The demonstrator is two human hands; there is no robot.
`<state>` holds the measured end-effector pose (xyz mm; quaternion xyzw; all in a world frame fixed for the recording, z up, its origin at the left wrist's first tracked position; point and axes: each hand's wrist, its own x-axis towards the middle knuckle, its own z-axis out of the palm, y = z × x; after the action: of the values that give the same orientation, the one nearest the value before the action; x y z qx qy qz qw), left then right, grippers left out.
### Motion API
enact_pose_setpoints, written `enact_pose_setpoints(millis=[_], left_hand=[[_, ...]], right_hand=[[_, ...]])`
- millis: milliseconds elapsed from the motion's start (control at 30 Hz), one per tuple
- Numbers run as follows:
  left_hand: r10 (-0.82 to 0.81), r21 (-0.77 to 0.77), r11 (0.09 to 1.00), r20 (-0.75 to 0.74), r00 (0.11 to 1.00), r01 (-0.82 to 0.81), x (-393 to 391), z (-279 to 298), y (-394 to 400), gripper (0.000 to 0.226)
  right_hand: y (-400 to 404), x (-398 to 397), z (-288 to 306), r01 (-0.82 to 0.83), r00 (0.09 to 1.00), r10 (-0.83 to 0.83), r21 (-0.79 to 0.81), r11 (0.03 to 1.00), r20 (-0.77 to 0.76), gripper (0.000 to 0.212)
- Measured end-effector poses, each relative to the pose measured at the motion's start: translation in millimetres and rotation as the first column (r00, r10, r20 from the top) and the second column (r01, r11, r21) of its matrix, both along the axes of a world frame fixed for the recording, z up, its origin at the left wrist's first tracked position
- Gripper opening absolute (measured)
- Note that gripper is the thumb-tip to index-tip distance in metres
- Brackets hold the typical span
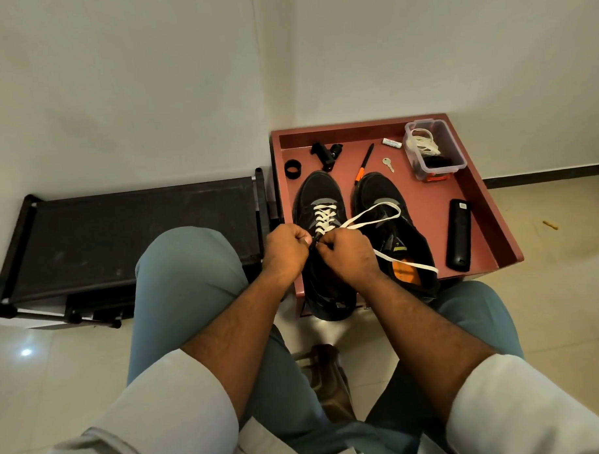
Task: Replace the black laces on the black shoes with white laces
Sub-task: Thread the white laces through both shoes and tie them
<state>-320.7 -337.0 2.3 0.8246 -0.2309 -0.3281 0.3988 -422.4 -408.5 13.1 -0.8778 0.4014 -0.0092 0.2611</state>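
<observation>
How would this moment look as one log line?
left hand: pinching white lace | right hand: pinching lace | left shoe: laced | right shoe: unlaced

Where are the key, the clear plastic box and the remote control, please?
key (388,164): head view, on its middle.
clear plastic box (453,143): head view, on its right wall.
remote control (458,235): head view, on its middle.

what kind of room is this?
Probably a home entryway or room corner: glossy tiled floor, low black fabric shoe rack against a plain white wall, household odds on a reddish-brown wooden tray-top table.
</observation>
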Motion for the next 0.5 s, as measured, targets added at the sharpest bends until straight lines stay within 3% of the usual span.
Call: enact_pose_setpoints(millis=[167,267,367,500], left_hand=[[-0.010,-0.027,1.000,0.015,1.000,0.010,-3.7,4.9,3.6,0.013],[0.120,-0.041,0.991,-0.181,0.976,-0.129,-1.3,7.0,2.5,0.011],[0.246,-0.035,0.957,-0.431,0.868,-0.289,-1.4,10.5,0.4,0.011],[0.237,-0.019,0.962,-0.430,0.871,-0.271,-4.1,7.4,-2.5,0.011]], right_hand=[[-2.0,-7.3,-14.9,0.091,0.979,-0.107,0.098,0.991,0.173,0.013],[-0.9,-6.1,-12.1,0.104,0.965,-0.140,0.167,0.980,0.221,0.013],[-2.0,-7.2,-5.7,0.046,0.979,-0.076,0.161,0.986,0.187,0.017],[-2.0,-7.2,-4.1,0.026,0.986,-0.048,0.137,0.990,0.161,0.014]])
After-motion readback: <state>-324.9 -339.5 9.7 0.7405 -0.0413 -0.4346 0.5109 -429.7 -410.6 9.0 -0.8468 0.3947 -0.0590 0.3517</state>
